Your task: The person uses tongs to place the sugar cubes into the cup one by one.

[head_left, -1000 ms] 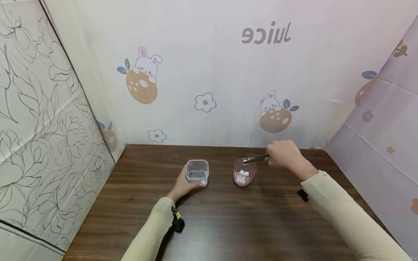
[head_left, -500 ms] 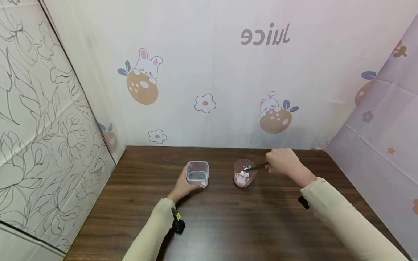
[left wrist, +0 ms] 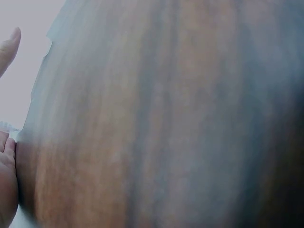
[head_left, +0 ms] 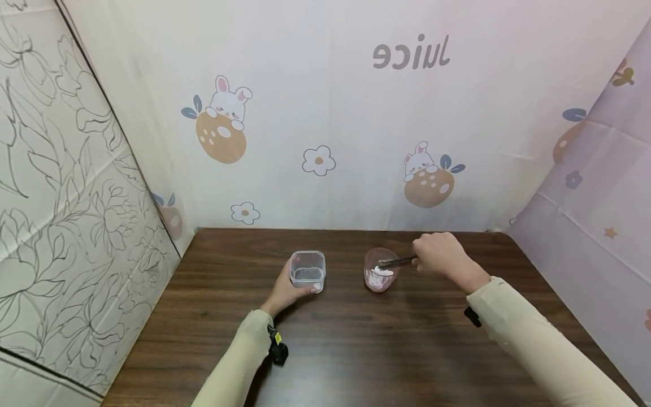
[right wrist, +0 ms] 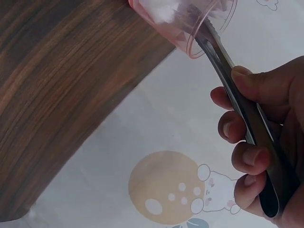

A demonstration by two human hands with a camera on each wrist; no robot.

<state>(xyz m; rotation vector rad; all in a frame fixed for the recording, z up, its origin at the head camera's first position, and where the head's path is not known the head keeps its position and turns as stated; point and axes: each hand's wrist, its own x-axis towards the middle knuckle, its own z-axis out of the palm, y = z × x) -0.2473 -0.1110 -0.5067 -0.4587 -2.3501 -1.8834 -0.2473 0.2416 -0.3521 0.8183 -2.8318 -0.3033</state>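
Note:
In the head view, my left hand holds a clear square plastic container on the table, thumb across its near side. A small white patch shows low at the container's near right corner, beside the thumb. To the right stands a see-through pink cup with several white pieces inside. My right hand grips dark metal tongs, their tips inside the cup. The right wrist view shows fingers and thumb wrapped round the tongs. Whether the tips pinch a piece, I cannot tell.
A dark wood-grain table carries both vessels near its back edge. Behind it hangs a pale printed curtain, with a floral panel at the left side.
My right hand has lowered a little, and the tongs' tips have gone from the cup's far rim down to the white pieces. The left hand and the clear container have stayed in place.

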